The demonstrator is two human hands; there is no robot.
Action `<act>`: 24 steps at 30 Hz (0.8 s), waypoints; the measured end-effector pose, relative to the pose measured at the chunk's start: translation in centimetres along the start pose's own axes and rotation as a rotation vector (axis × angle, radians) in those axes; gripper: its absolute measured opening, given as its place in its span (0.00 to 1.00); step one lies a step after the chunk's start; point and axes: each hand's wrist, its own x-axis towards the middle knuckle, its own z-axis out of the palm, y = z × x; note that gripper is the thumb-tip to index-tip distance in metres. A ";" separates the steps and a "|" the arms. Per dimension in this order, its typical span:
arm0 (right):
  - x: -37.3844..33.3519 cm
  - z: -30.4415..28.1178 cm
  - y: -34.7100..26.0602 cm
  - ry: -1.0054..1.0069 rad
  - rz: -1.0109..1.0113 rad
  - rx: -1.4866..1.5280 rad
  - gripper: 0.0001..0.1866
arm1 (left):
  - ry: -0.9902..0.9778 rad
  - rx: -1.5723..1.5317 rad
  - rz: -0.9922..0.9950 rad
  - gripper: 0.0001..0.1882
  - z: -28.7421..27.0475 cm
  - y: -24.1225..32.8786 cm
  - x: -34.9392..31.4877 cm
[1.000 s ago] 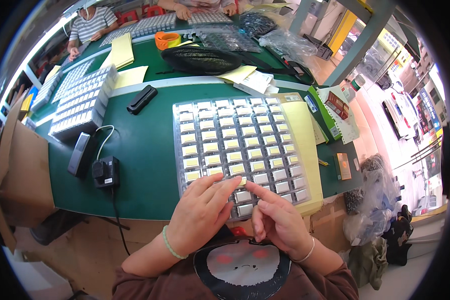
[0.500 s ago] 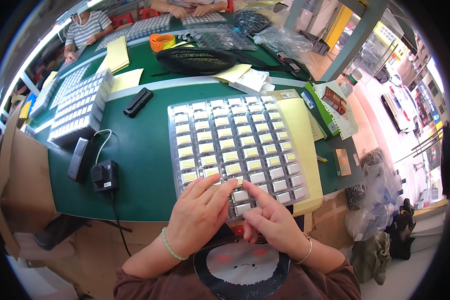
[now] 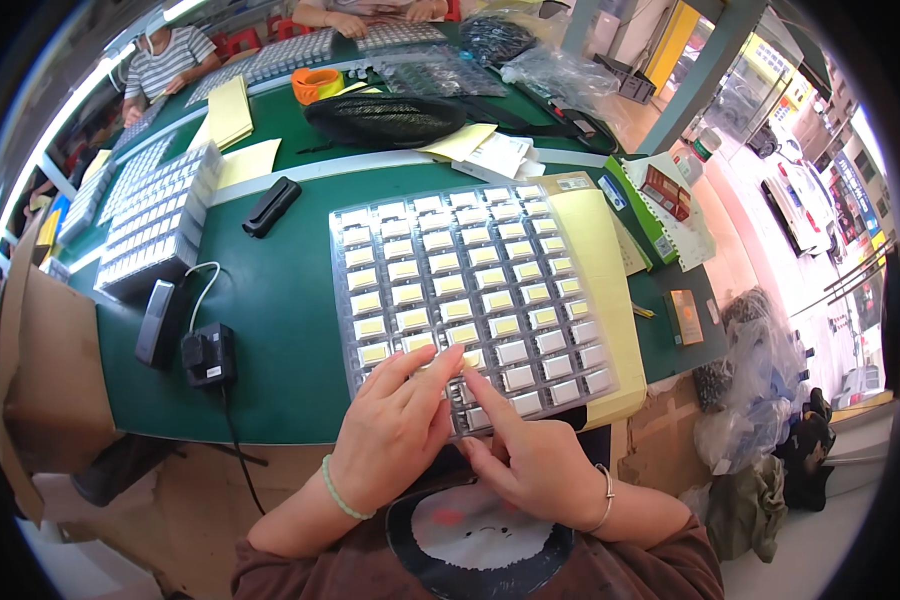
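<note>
A clear plastic tray (image 3: 343,310) lies near the front edge of the green table. It holds rows of small white rectangular modules; many carry a yellow pad (image 3: 453,284), while those at the near right (image 3: 512,352) are plain white. My left hand (image 3: 390,425) rests over the tray's near left part, fingers stretched out. Beside its fingertips, the index finger of my right hand (image 3: 535,460) touches a yellow-topped module. The right thumb is at the tray's front edge, apart from the index finger. Both hands hide several modules.
Yellow sheets (image 3: 610,350) lie under the tray's right side. Stacked trays (image 3: 160,215), a black adapter (image 3: 208,355) and a dark clip-like object (image 3: 271,207) are to the left. A black mesh pouch (image 3: 385,121) lies beyond. Co-workers' hands (image 3: 345,24) work at the far side.
My right hand has moved slightly left, its index fingertip now closer to the left fingers. Its thumb has shifted to the tray's front edge. The left hand stays nearly in place.
</note>
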 end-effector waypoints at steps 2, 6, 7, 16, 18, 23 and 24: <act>0.2 0.1 0.0 0.007 0.016 -0.040 0.41 | -0.004 0.003 0.008 0.29 -0.1 0.0 0.0; 0.9 -0.5 0.0 -0.079 0.086 -0.033 0.41 | -0.021 0.028 0.016 0.30 -0.1 -0.1 -0.1; 1.1 -0.5 0.1 -0.079 0.086 -0.017 0.41 | -0.023 0.032 0.018 0.29 0.0 -0.1 -0.1; 1.0 -1.1 -0.4 -0.107 0.176 0.157 0.45 | -0.018 0.022 0.018 0.29 -0.1 -0.1 -0.2; 1.3 -1.3 -0.3 -0.137 0.165 0.157 0.45 | -0.012 0.026 0.013 0.29 0.0 -0.1 -0.3; 0.9 -2.8 -0.4 -0.152 0.277 0.401 0.39 | -0.033 -0.021 -0.010 0.26 -0.3 -0.1 -0.1; 0.2 -2.8 0.7 0.029 0.208 0.431 0.36 | -0.028 -0.014 -0.011 0.26 -0.4 0.1 0.1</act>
